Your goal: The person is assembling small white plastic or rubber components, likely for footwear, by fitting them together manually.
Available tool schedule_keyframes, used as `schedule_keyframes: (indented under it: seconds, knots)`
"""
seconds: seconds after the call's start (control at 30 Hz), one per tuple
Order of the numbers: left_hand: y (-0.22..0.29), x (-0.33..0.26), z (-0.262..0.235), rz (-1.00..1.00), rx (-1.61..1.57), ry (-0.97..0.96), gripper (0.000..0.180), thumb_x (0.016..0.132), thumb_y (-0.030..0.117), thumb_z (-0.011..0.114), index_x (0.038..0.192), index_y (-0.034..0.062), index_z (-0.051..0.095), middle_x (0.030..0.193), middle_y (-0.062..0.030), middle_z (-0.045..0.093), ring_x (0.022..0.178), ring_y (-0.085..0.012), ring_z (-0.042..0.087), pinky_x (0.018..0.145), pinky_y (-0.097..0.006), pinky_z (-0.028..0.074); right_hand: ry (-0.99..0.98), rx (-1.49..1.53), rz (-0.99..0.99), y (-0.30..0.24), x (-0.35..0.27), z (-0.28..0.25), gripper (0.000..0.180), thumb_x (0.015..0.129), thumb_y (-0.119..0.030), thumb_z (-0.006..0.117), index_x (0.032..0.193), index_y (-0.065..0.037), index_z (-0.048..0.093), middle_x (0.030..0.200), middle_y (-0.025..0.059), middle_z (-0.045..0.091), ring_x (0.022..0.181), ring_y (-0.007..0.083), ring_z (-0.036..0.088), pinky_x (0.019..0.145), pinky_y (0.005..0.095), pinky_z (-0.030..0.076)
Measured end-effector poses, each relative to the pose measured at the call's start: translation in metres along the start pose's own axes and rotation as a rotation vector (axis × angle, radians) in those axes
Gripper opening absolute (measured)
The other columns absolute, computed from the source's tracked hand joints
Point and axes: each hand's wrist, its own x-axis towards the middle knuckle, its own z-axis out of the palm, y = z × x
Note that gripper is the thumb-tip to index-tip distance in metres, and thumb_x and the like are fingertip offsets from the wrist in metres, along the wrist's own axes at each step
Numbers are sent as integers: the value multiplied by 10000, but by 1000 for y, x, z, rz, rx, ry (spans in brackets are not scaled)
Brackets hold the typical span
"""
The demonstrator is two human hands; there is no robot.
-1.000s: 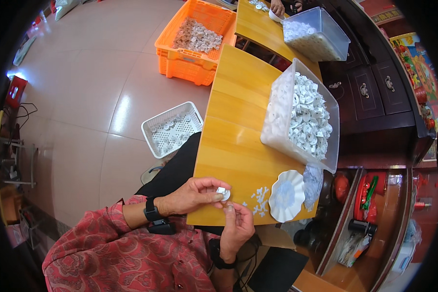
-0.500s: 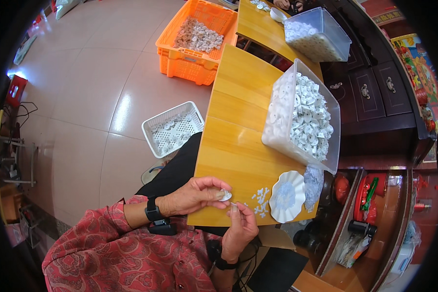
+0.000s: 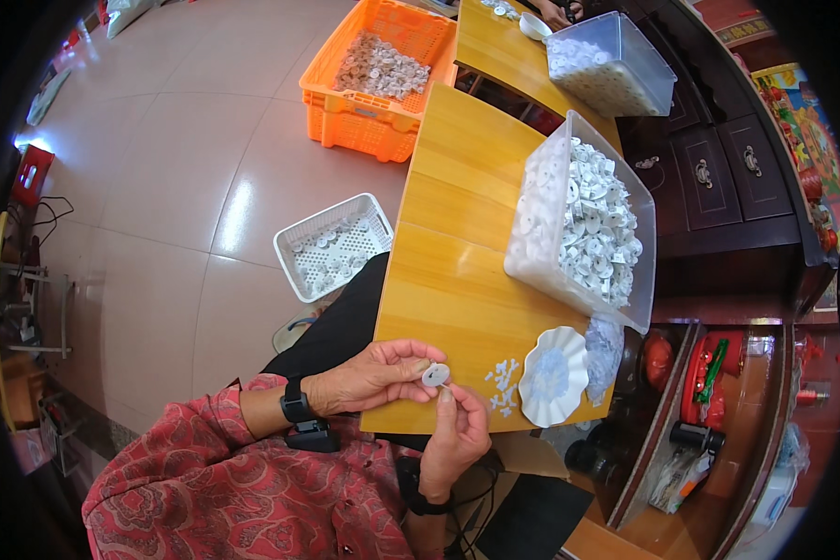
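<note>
At the near edge of the yellow wooden table (image 3: 457,210), my left hand (image 3: 369,375) pinches a small white round plastic disc (image 3: 436,374) between thumb and fingers. Its flat face, with small dark marks or holes near the middle, is turned up. My right hand (image 3: 459,427) is closed, its thumb and fingertip pressed together at the disc's lower edge; whatever lies in that pinch is too small to make out. Several small white plastic pieces (image 3: 505,388) are scattered right of my hands. Beside them stands a white scalloped dish (image 3: 576,371) holding more small pale pieces.
A clear bin (image 3: 539,219) heaped with white discs stands on the table's right. A white basket (image 3: 292,271) and an orange crate (image 3: 350,131), both with discs, are at the left. Beyond, another person's hand (image 3: 555,13) shows near a second bin (image 3: 625,79). Dark drawers (image 3: 705,177) line the right.
The disc in my left hand has turned from a tilt to show its flat face. My right fingertips have moved slightly closer, up to its lower edge.
</note>
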Motion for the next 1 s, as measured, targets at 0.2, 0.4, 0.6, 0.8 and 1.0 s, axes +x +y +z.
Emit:
schedule_keyframes:
  seconds: [0.2,0.4,0.6,0.8,1.0]
  knots:
    - [0,-1,-3,-4,5,-29,298,982,149,568,1234,-7,545,1139,-100,610,980,-160,647,844,-269,581,26,-177,-141,1,2,2,91,829,25,672,908,8,630,976,124,604,931,258,601,844,358,479]
    - [1,-2,-2,-21,17,1,278,978,150,577,1201,-14,558,1089,-105,625,905,-158,668,802,-260,593,-6,-235,-190,-8,2,4,76,842,12,665,910,4,632,974,119,608,920,248,601,829,352,481]
    - [1,-3,-1,-32,35,20,275,968,162,598,1174,-17,565,1046,-98,642,865,-146,676,782,-243,593,-23,-256,-176,-5,1,3,80,842,3,672,910,0,630,959,118,613,905,250,604,832,354,480]
    - [-2,-2,-3,-24,51,29,266,968,164,598,1162,-16,568,1038,-98,647,852,-144,680,764,-240,595,-51,-278,-198,-3,0,2,59,868,11,652,914,25,617,984,105,605,909,203,591,804,301,477]
    - [-4,-2,-4,-2,114,64,253,964,158,607,1144,-17,575,1004,-95,667,798,-138,689,734,-238,594,-57,-332,-250,-4,1,4,84,846,-11,672,899,-6,608,935,124,610,881,273,609,797,374,487]
